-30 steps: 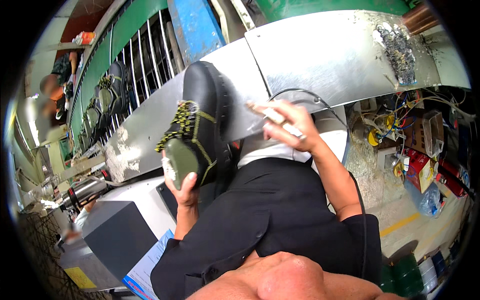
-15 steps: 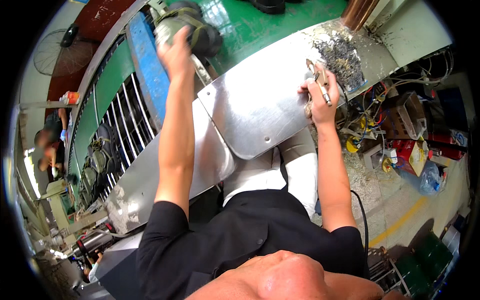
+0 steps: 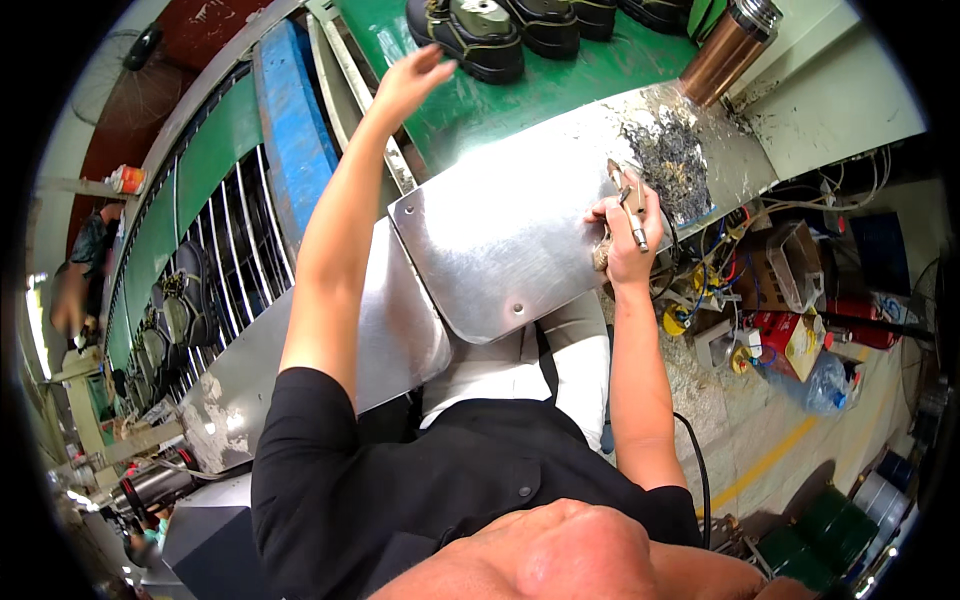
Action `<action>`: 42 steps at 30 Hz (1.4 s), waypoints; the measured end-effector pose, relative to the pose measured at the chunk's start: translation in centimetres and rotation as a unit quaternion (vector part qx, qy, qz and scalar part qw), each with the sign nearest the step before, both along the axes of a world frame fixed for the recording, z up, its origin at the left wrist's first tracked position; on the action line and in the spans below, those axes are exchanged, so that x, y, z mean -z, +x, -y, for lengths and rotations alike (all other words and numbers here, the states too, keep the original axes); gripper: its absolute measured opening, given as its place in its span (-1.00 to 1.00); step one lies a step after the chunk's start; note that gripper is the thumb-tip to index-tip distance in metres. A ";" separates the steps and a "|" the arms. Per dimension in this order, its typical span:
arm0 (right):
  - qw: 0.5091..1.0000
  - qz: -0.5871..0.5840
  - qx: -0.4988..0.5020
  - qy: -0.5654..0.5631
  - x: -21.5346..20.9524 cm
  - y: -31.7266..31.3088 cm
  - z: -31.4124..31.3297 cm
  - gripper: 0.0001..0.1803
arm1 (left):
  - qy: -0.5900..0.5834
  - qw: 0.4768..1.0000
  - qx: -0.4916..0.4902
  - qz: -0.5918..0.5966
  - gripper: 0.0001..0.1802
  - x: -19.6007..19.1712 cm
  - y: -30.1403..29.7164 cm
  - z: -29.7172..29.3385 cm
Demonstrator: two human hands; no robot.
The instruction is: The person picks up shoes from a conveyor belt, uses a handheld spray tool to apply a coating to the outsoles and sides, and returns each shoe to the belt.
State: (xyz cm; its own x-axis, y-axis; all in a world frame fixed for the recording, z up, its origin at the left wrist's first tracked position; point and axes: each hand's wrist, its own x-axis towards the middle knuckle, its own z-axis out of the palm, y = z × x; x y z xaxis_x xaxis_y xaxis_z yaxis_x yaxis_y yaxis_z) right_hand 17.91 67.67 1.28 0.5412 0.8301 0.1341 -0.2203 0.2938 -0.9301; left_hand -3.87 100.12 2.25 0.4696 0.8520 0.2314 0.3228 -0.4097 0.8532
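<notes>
My left hand (image 3: pixel 412 85) reaches over the green surface (image 3: pixel 455 125) with its fingers stretched out and nothing in them. Its fingertips are close beside a black shoe (image 3: pixel 470 45) with a grey-green upper and yellow trim; I cannot tell if they touch. My right hand (image 3: pixel 630 235) is closed round a slim brass-and-silver pen-shaped tool (image 3: pixel 637 222), held over the metal sheet (image 3: pixel 500 235). A brownish tuft (image 3: pixel 601 255) shows beneath the fingers of this hand; its kind is unclear. Dark, crusty residue (image 3: pixel 675 165) covers the sheet's far right part.
More black shoes (image 3: pixel 545 25) stand in a row at the far side. A copper-coloured flask (image 3: pixel 730 50) rises at the back right. On the left run a blue beam (image 3: pixel 290 120) and a barred rack holding shoes (image 3: pixel 185 305). Cables and air lines (image 3: pixel 720 265) crowd the right.
Half a second ago my left hand held a shoe by the blue beam; it has let go and moved right. My right hand still grips the tool. The whole view has shifted slightly.
</notes>
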 end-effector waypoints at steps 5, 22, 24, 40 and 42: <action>1.000 0.018 0.006 -0.008 -0.4 -0.2 -0.1 -0.58 | 0.063 0.947 -0.299 -0.096 -0.41 2.9 -22.2 10.9; 0.997 0.062 0.030 -0.032 -0.7 -1.1 -0.6 -0.49 | 0.112 0.709 -0.687 -0.113 -0.02 5.3 -55.5 17.3; 0.996 0.071 0.035 -0.035 -0.2 -0.6 -0.4 -0.50 | 0.084 0.735 -0.672 -0.036 -0.11 4.1 -53.7 17.2; 0.996 0.078 0.037 -0.009 -0.3 -1.3 0.2 -0.52 | -0.147 0.907 -0.228 0.321 -0.26 0.1 -39.8 21.8; 0.996 0.079 0.040 -0.002 -0.1 -0.9 0.2 -0.51 | -0.121 0.979 -0.120 0.112 -0.15 -0.6 -37.3 24.8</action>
State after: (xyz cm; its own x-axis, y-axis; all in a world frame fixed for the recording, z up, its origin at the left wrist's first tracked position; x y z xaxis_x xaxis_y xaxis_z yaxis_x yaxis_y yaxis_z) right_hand 17.02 67.43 1.42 0.5777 0.7859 0.2206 -0.0462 0.3013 -0.9524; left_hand -41.21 75.32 2.82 0.2097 0.9741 0.0842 0.1791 -0.1229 0.9761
